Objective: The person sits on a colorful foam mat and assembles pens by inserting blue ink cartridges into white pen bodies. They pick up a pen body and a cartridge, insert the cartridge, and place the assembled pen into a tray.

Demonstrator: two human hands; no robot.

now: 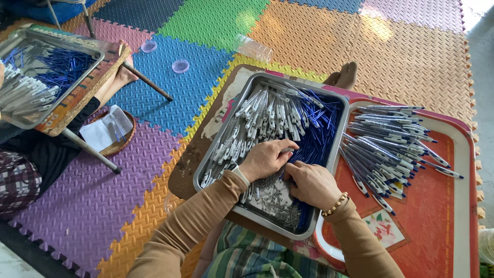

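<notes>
My left hand (264, 159) and my right hand (310, 184) meet over a metal tray (337, 135) on a low board. The left hand's fingers pinch a white pen barrel (286, 150). The right hand's fingers curl next to it, over a heap of small metal springs (280, 199); what they hold is hidden. Many white pen barrels (257, 118) fill the tray's left half, and thin blue refills (316, 131) fill its right. A pile of assembled pens (388, 149) lies on a red tray (437, 206) to the right.
Another person sits at the left with a second metal tray (31, 77) of barrels and refills on a small table. A wicker basket (116, 135), two small round lids (180, 66) and a clear plastic cup (253, 49) lie on the coloured foam mats.
</notes>
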